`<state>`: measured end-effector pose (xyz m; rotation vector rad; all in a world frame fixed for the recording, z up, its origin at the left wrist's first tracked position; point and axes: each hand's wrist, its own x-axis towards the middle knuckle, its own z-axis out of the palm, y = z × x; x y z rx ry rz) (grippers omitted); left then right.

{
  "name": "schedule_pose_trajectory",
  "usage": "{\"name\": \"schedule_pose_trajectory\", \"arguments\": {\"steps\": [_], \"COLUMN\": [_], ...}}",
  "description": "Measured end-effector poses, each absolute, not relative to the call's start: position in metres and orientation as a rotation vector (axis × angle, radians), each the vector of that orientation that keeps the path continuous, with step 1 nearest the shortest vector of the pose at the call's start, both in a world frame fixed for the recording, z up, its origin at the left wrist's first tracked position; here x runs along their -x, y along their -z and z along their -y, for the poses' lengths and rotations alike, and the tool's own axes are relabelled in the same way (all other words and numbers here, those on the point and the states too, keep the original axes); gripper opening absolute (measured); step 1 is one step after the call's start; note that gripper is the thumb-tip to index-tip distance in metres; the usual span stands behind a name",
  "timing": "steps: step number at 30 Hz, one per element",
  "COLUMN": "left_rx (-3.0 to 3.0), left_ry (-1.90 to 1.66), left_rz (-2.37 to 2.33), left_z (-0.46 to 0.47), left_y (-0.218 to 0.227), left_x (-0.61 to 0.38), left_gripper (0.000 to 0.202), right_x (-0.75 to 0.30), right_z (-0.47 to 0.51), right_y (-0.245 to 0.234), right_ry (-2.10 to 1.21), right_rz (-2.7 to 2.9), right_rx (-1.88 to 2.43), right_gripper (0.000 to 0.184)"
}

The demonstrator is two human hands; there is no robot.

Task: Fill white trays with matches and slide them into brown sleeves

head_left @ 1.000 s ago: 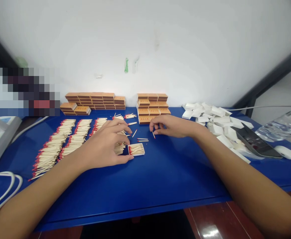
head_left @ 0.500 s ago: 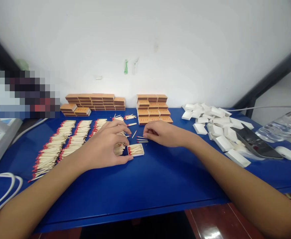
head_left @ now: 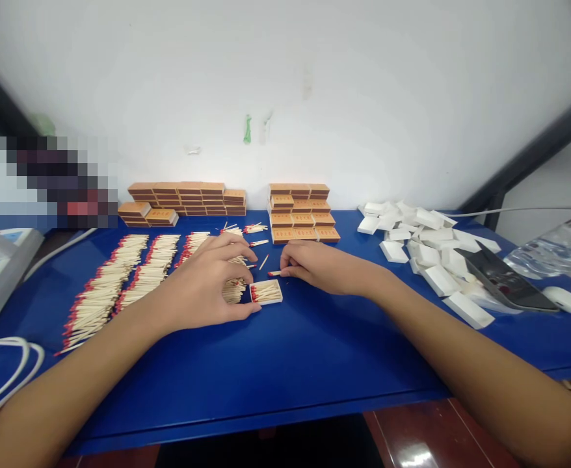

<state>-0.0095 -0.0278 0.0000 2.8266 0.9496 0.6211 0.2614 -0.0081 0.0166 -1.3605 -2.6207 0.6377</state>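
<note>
My left hand (head_left: 212, 276) is curved over a pile of matches (head_left: 235, 292), with the thumb and a fingertip at two corners of a small white matchbox tray (head_left: 279, 291). The tray lies flat, and red-tipped matches (head_left: 265, 292) fill part of it. Just to its right, my right hand (head_left: 309, 265) is low over the table, thumb and fingertips pinched on a match (head_left: 274, 273) whose red head points left. Whether more than one match is in that pinch is hard to see. A single loose match (head_left: 264, 262) rests between the hands.
Rows of matches (head_left: 97, 292) cover the blue table (head_left: 285, 370) at left. Stacked orange matchboxes (head_left: 188, 198) and a second stack (head_left: 304, 218) stand by the wall. At right are heaped white trays (head_left: 439, 279), a phone (head_left: 510, 279), a mouse (head_left: 565, 299) and a plastic bottle (head_left: 549, 244).
My right fingers have closed on matches lying right of the tray and drawn them together; the separate sticks there no longer show. My left hand and the tray have barely moved.
</note>
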Motion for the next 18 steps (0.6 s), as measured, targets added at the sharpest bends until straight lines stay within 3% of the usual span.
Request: {"name": "schedule_pose_trajectory", "arguments": {"steps": [18], "left_rx": [-2.816], "left_ry": [-0.615], "left_rz": [-0.961], "left_z": [0.028], "left_y": [0.0], "left_x": [0.008], "left_gripper": [0.024], "right_x": [-0.245], "right_z": [0.029], "right_y": [-0.013], "right_ry": [-0.615], "right_rz": [2.668], "right_rx": [1.207], "right_gripper": [0.008]}}
